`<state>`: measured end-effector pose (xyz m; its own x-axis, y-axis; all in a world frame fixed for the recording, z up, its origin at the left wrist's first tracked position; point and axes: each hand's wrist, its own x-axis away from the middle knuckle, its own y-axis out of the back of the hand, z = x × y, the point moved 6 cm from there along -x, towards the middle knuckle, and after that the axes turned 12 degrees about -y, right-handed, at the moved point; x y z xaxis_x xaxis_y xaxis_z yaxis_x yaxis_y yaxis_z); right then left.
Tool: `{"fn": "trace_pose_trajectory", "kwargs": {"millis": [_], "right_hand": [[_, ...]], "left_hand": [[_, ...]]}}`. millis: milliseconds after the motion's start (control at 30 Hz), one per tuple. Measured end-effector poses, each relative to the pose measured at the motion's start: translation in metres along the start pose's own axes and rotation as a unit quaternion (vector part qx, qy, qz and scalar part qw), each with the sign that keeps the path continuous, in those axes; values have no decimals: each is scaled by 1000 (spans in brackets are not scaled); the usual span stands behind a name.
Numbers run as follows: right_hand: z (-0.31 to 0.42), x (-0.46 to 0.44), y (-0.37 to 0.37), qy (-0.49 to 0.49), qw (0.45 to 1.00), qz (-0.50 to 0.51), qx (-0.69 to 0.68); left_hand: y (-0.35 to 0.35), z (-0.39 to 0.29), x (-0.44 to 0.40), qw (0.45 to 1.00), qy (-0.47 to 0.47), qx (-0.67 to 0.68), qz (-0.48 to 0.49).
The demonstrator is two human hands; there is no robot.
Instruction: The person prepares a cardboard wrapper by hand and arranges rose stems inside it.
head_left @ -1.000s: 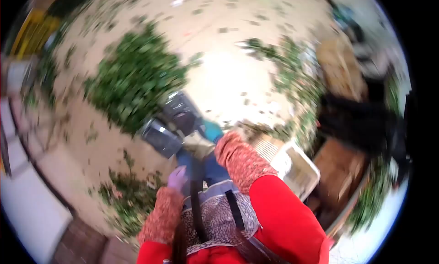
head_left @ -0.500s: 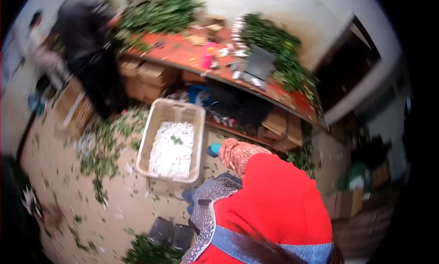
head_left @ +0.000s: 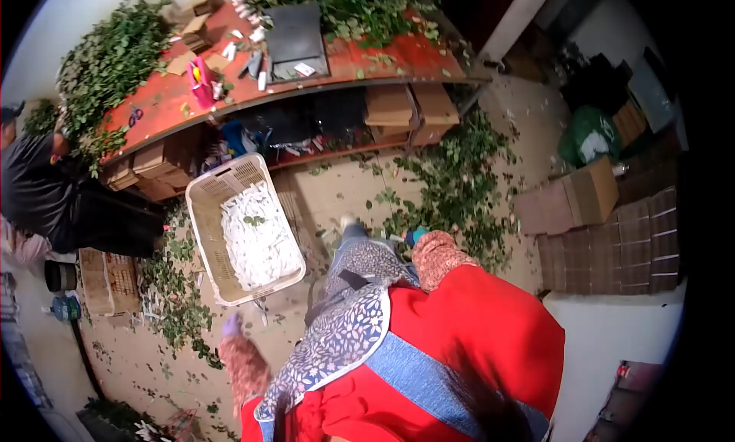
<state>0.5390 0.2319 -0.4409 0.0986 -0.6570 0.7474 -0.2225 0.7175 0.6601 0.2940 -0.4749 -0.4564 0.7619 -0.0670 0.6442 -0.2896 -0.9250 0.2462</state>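
My left hand (head_left: 231, 325), in a purple glove below a patterned orange sleeve, hangs just beyond the near corner of a cream plastic crate (head_left: 209, 231). Inside the crate lie many small white strips or tubes (head_left: 264, 247), with a few green leaves on top. My right hand (head_left: 416, 235), in a blue-teal glove, is low over the floor beside my leg, close to a heap of cut leaves (head_left: 440, 201). Both hands are small in view, and their fingers cannot be made out. Whether either holds anything is unclear.
A red worktable (head_left: 164, 97) bears leafy stems (head_left: 115, 67), scissors (head_left: 135, 116), a pink holder (head_left: 201, 82) and a dark board (head_left: 295, 36). Cardboard boxes (head_left: 390, 105) sit underneath. A person in dark clothes (head_left: 46, 185) stands left. Stacked cardboard (head_left: 612, 250) is at right.
My view has swung right, so the crate, table and other person appear farther left. My left hand has come into view. My right hand remains low beside my leg.
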Motion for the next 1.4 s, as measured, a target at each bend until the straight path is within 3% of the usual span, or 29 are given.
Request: {"fn": "trace_pose_trajectory", "kwargs": {"millis": [33,67,100,133,167,200,233,267,300,333,367,400,500,567,600,700,767,800,833,900,933,967,1033,1100,1167,1233,1300,1400], "right_hand": [[4,-6,1,-5,1000,-5,-20],[11,-11,1,-6,999,-9,-38],[22,-18,2,-3,998,-16,-54],[39,-28,2,10,997,-35,-69],[58,-41,1,37,994,-66,-76],[82,-59,-1,82,986,-124,-75],[122,5,60,88,988,-54,-112],[154,-22,60,172,970,-145,-97],[191,-19,91,235,958,-145,-79],[227,-17,117,301,915,-260,-72],[262,-5,156,350,881,-315,-56],[295,-6,186,398,841,-365,-40],[389,-9,222,530,773,-347,21],[455,17,225,654,691,-300,76],[487,22,224,680,662,-309,63],[589,-3,185,683,686,-251,-21],[639,-12,187,705,680,-127,-157],[658,-24,181,676,714,-124,-137],[672,-36,173,641,749,-137,-95],[674,-62,171,542,811,-221,15],[663,-71,170,504,822,-257,56],[651,-77,170,481,824,-289,85],[633,-85,173,448,819,-337,128],[621,-90,179,448,805,-356,158],[626,-89,183,455,788,-371,184],[641,-85,178,466,770,-381,213],[661,-79,164,484,747,-388,238],[671,-56,146,536,697,-392,271]], "left_hand": [[-49,-34,-12,998,39,-36,32],[-100,-61,-25,987,-59,-146,20],[-159,-85,-36,918,-208,-296,164],[-210,-74,-48,937,-209,-229,160],[-262,-139,8,950,-77,-238,188],[-301,-150,25,924,-158,-251,242],[-329,-164,32,888,-235,-265,292],[-346,-181,37,881,-232,-242,334],[-360,-199,38,872,-227,-217,376],[-360,-185,18,878,-224,-237,351],[-350,-149,-12,930,-114,-193,292],[-339,-145,-32,939,-97,-211,255],[-298,-167,-55,925,-67,-358,110],[-293,-177,-53,941,-34,-332,56],[-301,-168,-49,968,-11,-247,41],[-339,-143,-21,998,65,2,6],[-372,-161,7,982,5,-176,62],[-386,-145,19,993,-37,-66,91],[-402,-185,34,994,-2,-60,95],[-411,-166,44,975,-69,-129,167],[-410,-176,51,986,25,-96,132],[-409,-187,61,987,134,29,78],[-404,-153,64,975,136,171,39],[-393,-88,63,993,102,61,19],[-386,-107,59,982,130,133,-29],[-383,-44,58,994,87,57,-19],[-385,-12,66,981,159,95,-52],[-394,20,82,979,117,139,-88]]}}
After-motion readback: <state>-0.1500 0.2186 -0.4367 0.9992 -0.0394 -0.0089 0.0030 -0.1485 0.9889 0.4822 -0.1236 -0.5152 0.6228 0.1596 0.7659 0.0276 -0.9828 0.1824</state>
